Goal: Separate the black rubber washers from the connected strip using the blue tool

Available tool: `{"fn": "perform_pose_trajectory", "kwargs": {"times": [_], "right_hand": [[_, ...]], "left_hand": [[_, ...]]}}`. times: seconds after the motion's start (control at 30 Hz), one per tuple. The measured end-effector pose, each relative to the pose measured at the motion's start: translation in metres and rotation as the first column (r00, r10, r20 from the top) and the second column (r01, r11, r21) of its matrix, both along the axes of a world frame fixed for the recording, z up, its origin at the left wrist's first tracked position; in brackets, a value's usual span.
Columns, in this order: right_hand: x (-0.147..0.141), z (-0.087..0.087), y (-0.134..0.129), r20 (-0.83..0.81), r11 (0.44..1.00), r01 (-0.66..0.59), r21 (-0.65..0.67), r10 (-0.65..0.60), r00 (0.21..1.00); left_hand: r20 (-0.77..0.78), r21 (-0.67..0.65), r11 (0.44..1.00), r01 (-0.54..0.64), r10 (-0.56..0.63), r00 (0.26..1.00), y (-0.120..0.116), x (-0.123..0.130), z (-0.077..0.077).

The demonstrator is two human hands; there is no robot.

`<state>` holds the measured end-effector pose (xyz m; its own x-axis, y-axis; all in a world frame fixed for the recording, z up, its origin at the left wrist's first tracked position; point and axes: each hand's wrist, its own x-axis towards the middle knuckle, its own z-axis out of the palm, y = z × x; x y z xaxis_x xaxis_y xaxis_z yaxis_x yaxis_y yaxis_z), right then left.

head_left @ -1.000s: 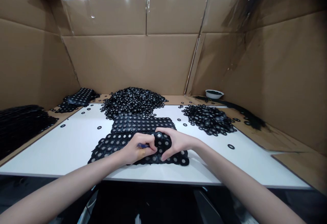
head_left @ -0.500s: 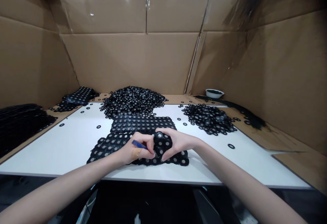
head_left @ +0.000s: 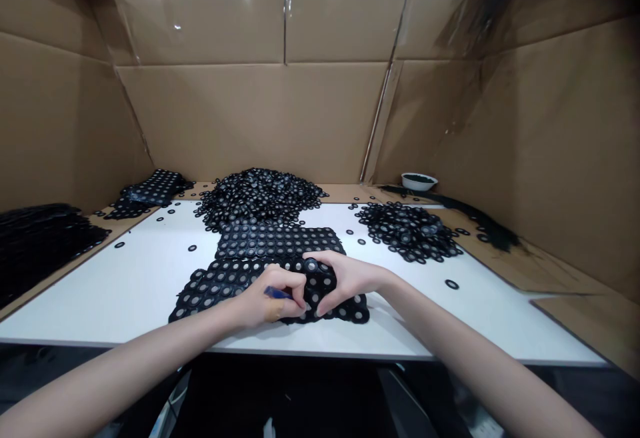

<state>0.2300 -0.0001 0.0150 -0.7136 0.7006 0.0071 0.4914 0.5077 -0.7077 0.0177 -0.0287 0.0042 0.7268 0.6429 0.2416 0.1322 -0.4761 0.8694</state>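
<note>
Across the front of the white table lies a black sheet (head_left: pixel 210 289) with rows of round holes. My left hand (head_left: pixel 270 305) is closed around a small blue-handled tool (head_left: pixel 277 293) and rests on the middle of the sheet; the tool's tip is hidden by the fingers. My right hand (head_left: pixel 347 281) grips the sheet just to the right, thumb at the near side and fingers at the far side, with the part between them bunched up. Directly behind lies a second black perforated sheet (head_left: pixel 280 241), flat on the table.
A large heap of black rings (head_left: pixel 260 195) stands behind the sheets, a smaller ring pile (head_left: pixel 410 231) at right. Stacked dark sheets (head_left: pixel 40 245) lie at far left, more perforated sheets (head_left: pixel 157 188) behind. A white bowl (head_left: pixel 419 182) sits back right. Cardboard walls (head_left: pixel 225 118) enclose the table.
My left hand has shifted slightly right and down, and the blue tool in it lies a little flatter. My right hand keeps its grip on the sheet.
</note>
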Motion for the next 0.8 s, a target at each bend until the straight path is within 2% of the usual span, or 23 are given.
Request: {"fn": "perform_pose_trajectory", "kwargs": {"times": [0.2,0.4,0.63,0.8], "right_hand": [[-0.0004,-0.0006,-0.0009,0.04,0.999,0.047,-0.017,-0.047,0.998],[-0.0027,0.0026,-0.0013,-0.033,0.996,-0.086,0.019,0.087,0.996],[-0.0028,0.0018,-0.0019,-0.002,0.999,-0.035,0.0,0.035,0.999],[-0.0028,0.0054,-0.0017,-0.041,0.995,-0.097,-0.007,0.097,0.994]], "left_hand": [[-0.008,-0.098,0.995,0.017,-0.018,1.0,-0.0015,0.002,0.0015],[0.005,-0.222,0.973,0.059,-0.059,0.998,-0.0001,0.0002,-0.0024],[-0.048,-0.121,0.988,0.101,-0.107,0.993,0.0006,-0.0007,-0.0017],[-0.04,-0.042,0.994,0.103,-0.105,0.994,0.0009,-0.0005,-0.0027]]}}
